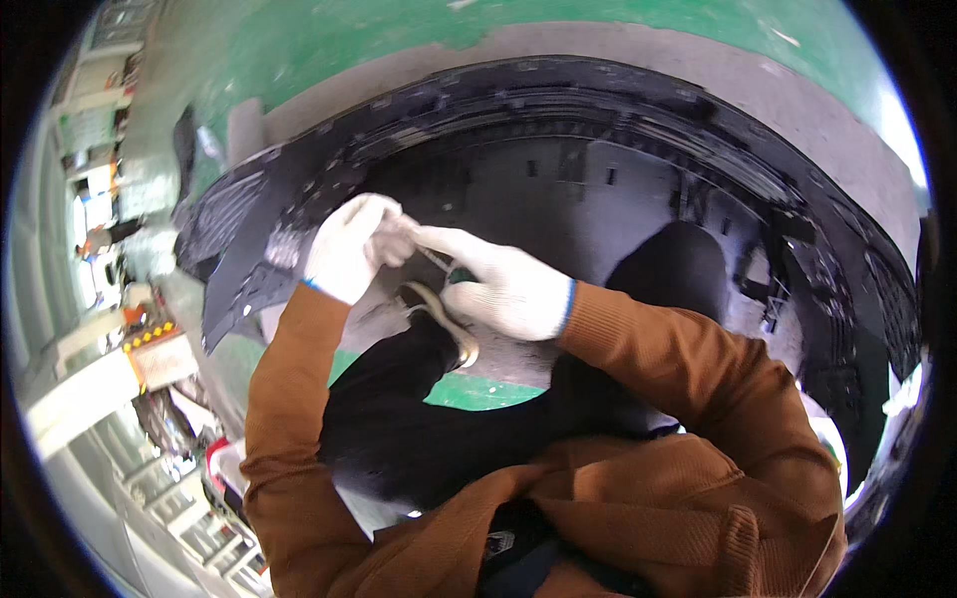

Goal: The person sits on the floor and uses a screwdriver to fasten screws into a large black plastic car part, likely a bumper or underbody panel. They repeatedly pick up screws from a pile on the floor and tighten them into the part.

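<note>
Gripping a green-handled tool (460, 275) above the black panel (498, 105), the right hand (516, 292) points its thin shaft (435, 259) toward the left hand (351, 244), whose hold I cannot tell; a slipping tip could jab its fingers (392, 239) or scratch the panel.

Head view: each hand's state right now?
Right hand: closed, holding a green-handled tool.
Left hand: fingers curled by the tool's far end; whether gripping, can't tell.
</note>
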A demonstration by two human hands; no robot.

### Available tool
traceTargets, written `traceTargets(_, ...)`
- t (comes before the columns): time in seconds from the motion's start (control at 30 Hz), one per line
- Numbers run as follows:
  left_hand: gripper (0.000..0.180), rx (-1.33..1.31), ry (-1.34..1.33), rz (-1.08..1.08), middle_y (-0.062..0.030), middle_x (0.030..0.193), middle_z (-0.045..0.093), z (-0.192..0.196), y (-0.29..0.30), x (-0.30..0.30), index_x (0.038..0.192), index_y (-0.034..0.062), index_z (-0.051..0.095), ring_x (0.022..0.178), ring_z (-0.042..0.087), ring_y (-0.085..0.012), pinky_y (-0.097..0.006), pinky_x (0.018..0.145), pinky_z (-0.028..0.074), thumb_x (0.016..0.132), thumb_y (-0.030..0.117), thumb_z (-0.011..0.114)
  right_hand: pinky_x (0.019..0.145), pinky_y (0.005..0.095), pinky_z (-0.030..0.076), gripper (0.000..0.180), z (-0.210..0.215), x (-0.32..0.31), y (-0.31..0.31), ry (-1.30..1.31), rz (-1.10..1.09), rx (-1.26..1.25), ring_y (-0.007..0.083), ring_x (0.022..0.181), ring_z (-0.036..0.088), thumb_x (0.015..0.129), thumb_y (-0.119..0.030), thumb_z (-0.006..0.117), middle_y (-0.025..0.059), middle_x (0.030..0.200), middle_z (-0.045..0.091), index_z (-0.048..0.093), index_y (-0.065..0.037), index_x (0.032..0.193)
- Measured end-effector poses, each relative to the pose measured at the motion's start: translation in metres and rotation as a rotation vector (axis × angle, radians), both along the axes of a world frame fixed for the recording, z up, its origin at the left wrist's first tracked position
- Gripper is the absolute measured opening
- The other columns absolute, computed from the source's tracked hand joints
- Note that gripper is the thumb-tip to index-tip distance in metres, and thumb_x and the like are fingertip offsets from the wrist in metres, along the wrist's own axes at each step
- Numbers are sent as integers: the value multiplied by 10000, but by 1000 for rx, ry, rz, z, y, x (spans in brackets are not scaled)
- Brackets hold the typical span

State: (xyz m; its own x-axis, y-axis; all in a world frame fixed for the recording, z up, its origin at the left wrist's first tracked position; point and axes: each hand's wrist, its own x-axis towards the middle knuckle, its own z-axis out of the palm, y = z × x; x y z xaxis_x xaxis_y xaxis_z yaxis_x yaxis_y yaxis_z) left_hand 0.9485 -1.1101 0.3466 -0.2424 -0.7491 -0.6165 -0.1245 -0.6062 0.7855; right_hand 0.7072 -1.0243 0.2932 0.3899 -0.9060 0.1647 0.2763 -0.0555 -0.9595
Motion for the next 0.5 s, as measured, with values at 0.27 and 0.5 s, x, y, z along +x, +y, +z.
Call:
traceTargets(0.27, 355, -11, -50, -310, -30, 871, 705, -15, -7, -25, 1077, 53, 664, 728, 637, -123, -283, 649, 503, 1089, 400, 591, 472, 292, 504, 663, 6, -9, -5, -182, 102, 533, 143, 505, 566, 1040, -97, 416, 94, 782, 640, 269, -143, 1684)
traceTargets(0.5, 406, -42, -88, -659, -118, 834, 725, -66, -60, -42, 1061, 1, 686, 654, 668, -176, -294, 563, 528, 1109, 372, 529, 487, 348, 524, 506, 19, -44, -3, 23, -60, 571, 163, 536, 584, 1018, -64, 434, 80, 791, 655, 499, -185, 1505)
